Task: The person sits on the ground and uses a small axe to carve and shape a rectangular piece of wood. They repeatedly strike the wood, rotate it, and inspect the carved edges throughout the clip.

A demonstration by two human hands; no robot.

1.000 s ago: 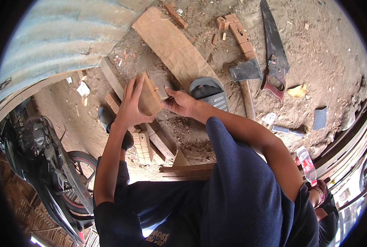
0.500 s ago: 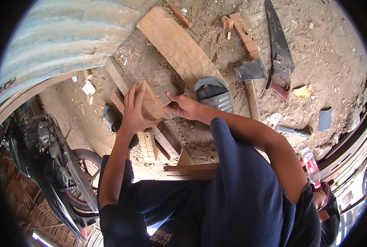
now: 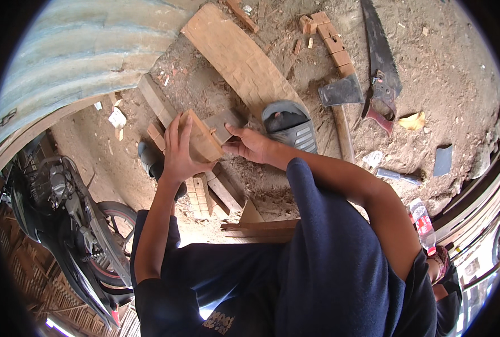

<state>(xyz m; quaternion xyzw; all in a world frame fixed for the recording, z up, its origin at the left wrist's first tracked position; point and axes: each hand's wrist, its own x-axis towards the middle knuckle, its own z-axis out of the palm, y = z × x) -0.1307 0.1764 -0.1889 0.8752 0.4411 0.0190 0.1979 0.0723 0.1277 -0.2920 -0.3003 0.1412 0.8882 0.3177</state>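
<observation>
My left hand (image 3: pixel 177 150) is closed around a light wooden block (image 3: pixel 203 141), its fingers over the far edge and its thumb along the near side. A small wooden nub sticks out at the block's right edge. My right hand (image 3: pixel 249 144) pinches a flat greyish-brown piece (image 3: pixel 223 126), thumb on top and the other fingers partly hidden below. That piece meets the block's right side; whether it is thin board or sheet I cannot tell. Beneath the hands lie a scored wooden block (image 3: pixel 198 197) and a length of timber (image 3: pixel 223 190).
A sandal (image 3: pixel 290 128) rests on a long plank (image 3: pixel 241 59). To the right lie an axe (image 3: pixel 340 92), a handsaw (image 3: pixel 383 73), a chisel-like tool (image 3: pixel 398 176), a dark sheet (image 3: pixel 443 160) and a plastic bottle (image 3: pixel 423 224). A motorcycle (image 3: pixel 65 213) stands at left, below corrugated metal (image 3: pixel 93 50).
The view has shifted slightly, and the small nub at the block's edge shows more plainly. Both hands keep hold of the same pieces in nearly the same place.
</observation>
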